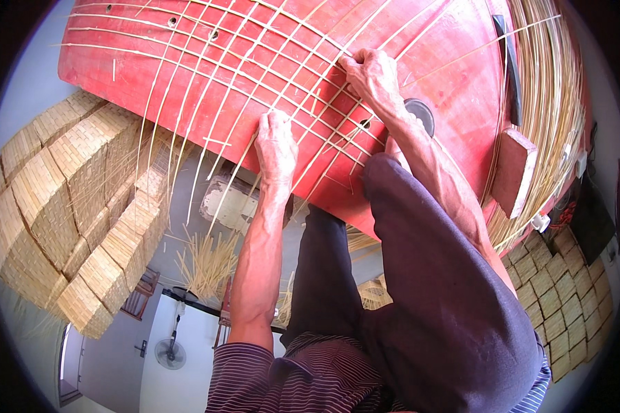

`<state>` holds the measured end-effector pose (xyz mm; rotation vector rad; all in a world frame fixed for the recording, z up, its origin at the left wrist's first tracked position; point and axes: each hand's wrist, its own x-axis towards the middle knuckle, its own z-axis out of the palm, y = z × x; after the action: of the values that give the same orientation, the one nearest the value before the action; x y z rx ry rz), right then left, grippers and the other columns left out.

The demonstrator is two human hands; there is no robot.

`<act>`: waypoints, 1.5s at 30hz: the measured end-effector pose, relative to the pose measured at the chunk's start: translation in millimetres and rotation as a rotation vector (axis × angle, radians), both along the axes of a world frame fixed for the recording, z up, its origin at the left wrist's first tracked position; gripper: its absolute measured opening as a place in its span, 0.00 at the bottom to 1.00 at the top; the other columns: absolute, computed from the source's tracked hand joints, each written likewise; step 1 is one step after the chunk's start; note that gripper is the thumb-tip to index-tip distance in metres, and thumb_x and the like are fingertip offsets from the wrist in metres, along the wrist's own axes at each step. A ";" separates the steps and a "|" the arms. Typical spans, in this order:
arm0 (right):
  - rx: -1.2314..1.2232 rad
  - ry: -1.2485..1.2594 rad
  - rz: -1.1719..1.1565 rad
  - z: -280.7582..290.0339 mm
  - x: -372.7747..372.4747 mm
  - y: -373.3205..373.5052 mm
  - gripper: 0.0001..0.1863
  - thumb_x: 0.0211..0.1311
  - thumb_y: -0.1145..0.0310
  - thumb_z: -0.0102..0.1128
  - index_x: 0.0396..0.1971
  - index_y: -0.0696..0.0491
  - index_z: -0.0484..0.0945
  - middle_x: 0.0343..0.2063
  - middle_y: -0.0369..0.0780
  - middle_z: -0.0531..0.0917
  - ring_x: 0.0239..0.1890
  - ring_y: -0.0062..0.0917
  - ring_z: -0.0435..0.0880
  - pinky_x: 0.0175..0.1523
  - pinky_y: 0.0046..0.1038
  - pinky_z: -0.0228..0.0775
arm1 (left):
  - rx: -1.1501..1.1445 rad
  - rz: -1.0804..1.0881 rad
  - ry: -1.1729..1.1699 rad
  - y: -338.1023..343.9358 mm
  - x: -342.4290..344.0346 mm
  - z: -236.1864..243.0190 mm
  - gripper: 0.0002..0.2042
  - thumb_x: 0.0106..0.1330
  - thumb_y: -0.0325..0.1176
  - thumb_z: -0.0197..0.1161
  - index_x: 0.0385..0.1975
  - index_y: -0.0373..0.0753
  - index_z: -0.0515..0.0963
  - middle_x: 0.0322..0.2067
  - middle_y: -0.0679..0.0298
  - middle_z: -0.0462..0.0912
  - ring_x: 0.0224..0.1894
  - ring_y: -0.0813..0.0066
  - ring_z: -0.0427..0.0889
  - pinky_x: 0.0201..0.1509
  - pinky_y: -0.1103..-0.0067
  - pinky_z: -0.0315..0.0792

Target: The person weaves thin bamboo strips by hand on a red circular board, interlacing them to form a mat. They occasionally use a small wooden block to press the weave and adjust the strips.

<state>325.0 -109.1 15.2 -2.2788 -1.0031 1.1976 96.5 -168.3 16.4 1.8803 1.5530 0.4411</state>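
An open lattice of pale, narrow strips, like split bamboo or cane (251, 43), lies crossed over and under on a large red board (448, 103). Loose strip ends hang past the board's near edge. My left hand (277, 146) is closed at the lattice's near side, its fingertips pressed together on a strip. Farther up and to the right, my right hand (375, 77) pinches a strip near the lattice's right part. The curled fingers partly hide what each hand grips. My raised right knee (399, 179) is against the board's near edge.
A thick bundle of long strips (551, 103) lies along the right side, by a reddish block (515, 172) and a black bar (508, 69). A dark round disc (420, 115) is by my right forearm. Woven stacks (69, 186) stand left, more woven pieces (561, 303) lower right.
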 end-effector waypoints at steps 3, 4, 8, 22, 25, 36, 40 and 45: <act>0.022 -0.024 0.001 -6.3 0.4 -0.5 0.18 0.58 0.57 0.59 0.26 0.59 0.85 0.20 0.51 0.84 0.30 0.43 0.87 0.44 0.41 0.77 | 0.010 -0.020 0.011 1.3 -1.8 -3.5 0.04 0.66 0.23 0.55 0.38 0.34 0.70 0.34 0.48 0.74 0.38 0.45 0.79 0.40 0.59 0.74; 0.026 -0.035 0.006 -7.4 -0.7 -0.7 0.18 0.58 0.57 0.59 0.26 0.58 0.85 0.20 0.51 0.84 0.30 0.44 0.87 0.44 0.41 0.77 | 0.007 -0.024 0.022 1.7 -2.9 -4.6 0.04 0.66 0.23 0.55 0.38 0.34 0.70 0.34 0.48 0.74 0.38 0.45 0.79 0.40 0.59 0.74; 0.053 -0.051 0.014 -8.3 -0.8 -0.6 0.18 0.57 0.58 0.59 0.27 0.59 0.86 0.22 0.54 0.83 0.31 0.46 0.86 0.44 0.42 0.77 | -0.014 -0.023 0.024 2.9 -4.0 -3.5 0.03 0.67 0.24 0.54 0.38 0.34 0.71 0.33 0.48 0.74 0.37 0.44 0.79 0.40 0.58 0.73; 0.353 -0.201 0.068 72.5 71.4 -76.4 0.09 0.64 0.71 0.66 0.42 0.56 0.80 0.32 0.37 0.83 0.35 0.18 0.80 0.39 0.22 0.75 | -0.002 0.046 -0.077 3.2 -0.2 9.1 0.05 0.65 0.27 0.60 0.37 0.33 0.74 0.28 0.52 0.76 0.32 0.53 0.78 0.38 0.64 0.72; 0.324 -0.383 -0.160 123.6 156.7 -152.3 0.12 0.63 0.75 0.66 0.45 0.56 0.78 0.35 0.40 0.83 0.39 0.25 0.83 0.45 0.28 0.76 | -0.070 0.072 0.020 1.1 9.5 23.8 0.07 0.65 0.27 0.61 0.38 0.34 0.73 0.32 0.50 0.78 0.37 0.48 0.80 0.39 0.61 0.73; -0.275 -0.732 0.137 120.0 336.7 -377.3 0.39 0.55 0.58 0.66 0.64 0.62 0.64 0.55 0.56 0.78 0.59 0.47 0.77 0.63 0.40 0.68 | -0.167 0.133 -0.014 -17.2 30.7 13.7 0.12 0.64 0.31 0.65 0.41 0.33 0.72 0.31 0.47 0.80 0.35 0.47 0.81 0.39 0.61 0.74; -0.321 -0.588 0.058 113.6 333.6 -344.0 0.32 0.50 0.61 0.66 0.55 0.59 0.69 0.40 0.53 0.81 0.44 0.46 0.80 0.50 0.43 0.71 | -0.194 0.135 -0.021 -20.6 20.7 11.2 0.12 0.63 0.30 0.65 0.41 0.33 0.71 0.32 0.48 0.80 0.35 0.49 0.81 0.39 0.62 0.75; -0.280 -0.583 0.037 108.9 334.5 -337.7 0.30 0.47 0.59 0.66 0.50 0.59 0.71 0.29 0.51 0.79 0.33 0.43 0.79 0.41 0.42 0.71 | -0.185 0.155 -0.098 -26.3 17.9 -1.0 0.11 0.62 0.25 0.65 0.40 0.34 0.71 0.29 0.53 0.77 0.32 0.57 0.79 0.38 0.65 0.74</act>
<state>659.5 -446.8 124.1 -2.9368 -1.1249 0.7240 114.3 -194.6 15.4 1.5834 1.6215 0.4349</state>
